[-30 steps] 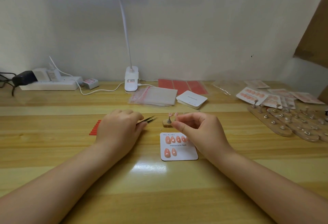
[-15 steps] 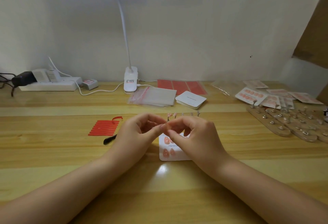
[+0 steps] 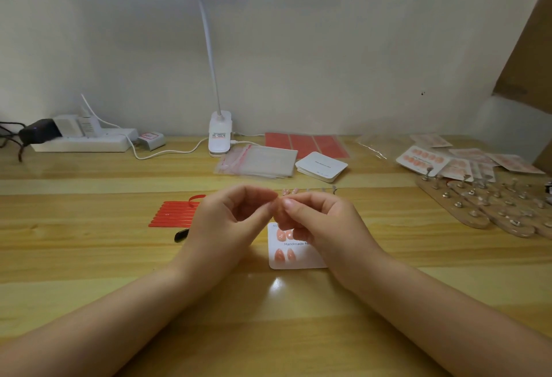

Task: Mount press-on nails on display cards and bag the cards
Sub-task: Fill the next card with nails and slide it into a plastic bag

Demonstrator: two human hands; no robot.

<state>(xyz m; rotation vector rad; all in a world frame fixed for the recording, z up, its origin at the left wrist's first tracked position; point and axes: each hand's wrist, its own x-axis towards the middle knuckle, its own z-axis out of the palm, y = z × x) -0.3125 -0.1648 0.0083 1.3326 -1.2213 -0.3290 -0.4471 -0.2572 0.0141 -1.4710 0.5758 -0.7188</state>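
Head view, left to right: a sheet of red strips [image 3: 176, 213] lies on the wooden table [image 3: 89, 260], with a black tool end [image 3: 181, 235] just below it beside the left hand [image 3: 227, 227]. That hand's curled fingertips meet those of the right hand [image 3: 325, 227] above the display card [image 3: 294, 252], pinching something small between them; what it is cannot be told. Pink nails [image 3: 284, 255] sit on the card, partly under the right hand, and bagged cards [image 3: 424, 160] lie far right.

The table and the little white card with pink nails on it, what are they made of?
The table looks like wood with a shiny varnish: grain stripes show, and the lamp glints off it. The card looks like matte white paperboard, thin and flat with printed words, though plastic can't be ruled out.
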